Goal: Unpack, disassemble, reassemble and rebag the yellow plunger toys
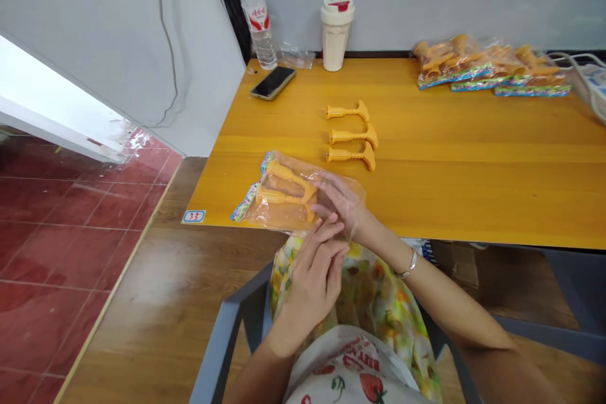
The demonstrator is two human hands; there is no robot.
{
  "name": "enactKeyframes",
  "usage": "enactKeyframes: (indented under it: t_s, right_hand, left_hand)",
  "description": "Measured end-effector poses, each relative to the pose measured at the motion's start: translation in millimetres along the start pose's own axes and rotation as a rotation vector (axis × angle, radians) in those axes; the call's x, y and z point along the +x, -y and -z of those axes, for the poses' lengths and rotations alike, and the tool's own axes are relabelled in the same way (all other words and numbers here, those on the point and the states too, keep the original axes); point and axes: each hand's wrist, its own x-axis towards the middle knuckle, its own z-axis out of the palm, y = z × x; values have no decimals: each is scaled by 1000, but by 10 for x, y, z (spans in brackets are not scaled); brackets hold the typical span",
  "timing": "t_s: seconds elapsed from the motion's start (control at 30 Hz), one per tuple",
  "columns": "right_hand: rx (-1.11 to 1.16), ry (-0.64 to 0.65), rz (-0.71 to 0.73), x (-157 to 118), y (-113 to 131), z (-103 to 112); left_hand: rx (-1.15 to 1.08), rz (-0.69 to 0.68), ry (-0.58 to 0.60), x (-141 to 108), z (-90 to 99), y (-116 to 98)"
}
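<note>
A clear plastic bag [284,218] with a colourful header strip lies at the table's front edge, with orange hammer-shaped plastic toys [286,197] inside. My right hand [343,205] reaches into the bag's right end, fingers stretched out against the toy heads. Just below, my left hand [317,265] has its fingers curled at the bag's near edge, pinching the film. Three similar loose toys, the nearest being an orange hammer-shaped toy [353,154], lie in a column behind the bag.
Filled bags of orange toys [492,69] are piled at the back right, beside a white power strip [591,85]. A water bottle [258,19], a phone [273,83] and a lidded cup [336,35] stand or lie at the back left. A number label [194,216] marks the front left corner.
</note>
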Motion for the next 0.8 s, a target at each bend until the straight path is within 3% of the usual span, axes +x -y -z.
enactKeyframes:
  t_s: [0.13, 0.33, 0.57, 0.7, 0.8]
  right_hand:
    - [6, 6, 65, -7, 77, 4]
    - [80, -16, 36, 40, 69, -21]
    - [-85, -130, 14, 68, 129, -11]
    - [-96, -26, 75, 30, 194, 24]
    - [-327, 60, 106, 32, 214, 58]
  left_hand:
    - [-10, -5, -10, 24, -12, 6]
    - [-30, 3, 1, 34, -12, -29]
    - [-40, 13, -2, 16, 17, -45]
    - [-16, 18, -5, 10, 29, -38]
    - [-14, 16, -11, 12, 22, -30]
